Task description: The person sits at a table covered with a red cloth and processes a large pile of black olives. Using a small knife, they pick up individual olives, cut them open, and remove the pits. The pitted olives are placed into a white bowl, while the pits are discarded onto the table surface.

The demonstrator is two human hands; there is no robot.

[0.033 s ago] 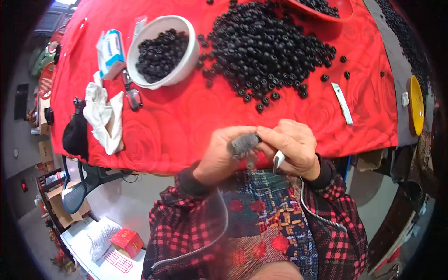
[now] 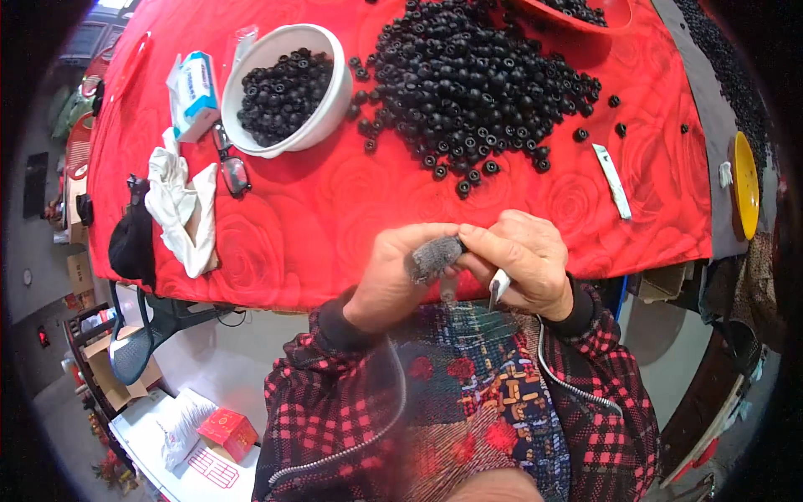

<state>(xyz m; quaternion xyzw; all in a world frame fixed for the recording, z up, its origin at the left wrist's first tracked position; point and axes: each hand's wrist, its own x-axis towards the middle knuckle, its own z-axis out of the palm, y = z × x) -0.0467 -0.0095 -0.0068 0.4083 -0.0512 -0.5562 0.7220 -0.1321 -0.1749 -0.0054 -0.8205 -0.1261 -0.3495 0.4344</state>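
My left hand [image 2: 389, 272] and my right hand [image 2: 529, 259] meet over the table's near edge, fingers pinched together. A grey, rough-textured cover [image 2: 435, 258] shows at the left fingertips and looks like a finger sleeve. Beside it, where the fingertips of both hands join, is a small black piece, mostly hidden; it resembles the black beads nearby. Between the curled fingers of my right hand sits a small white-handled blade [image 2: 499, 286], its dark tip pointing down. Beyond the hands spreads a large pile of black ring-shaped beads [image 2: 477, 84].
A white bowl [image 2: 339, 92] of black beads stands left of the pile; a red container [image 2: 615, 23] is at the far right. Around them lie a tissue pack [image 2: 194, 96], glasses [image 2: 236, 174], white gloves [image 2: 171, 201], a black cap-like item [image 2: 132, 243] and a pale strip [image 2: 612, 182].
The view has shifted very slightly, so the table things sit a little higher and further left. Both hands keep the same grip.
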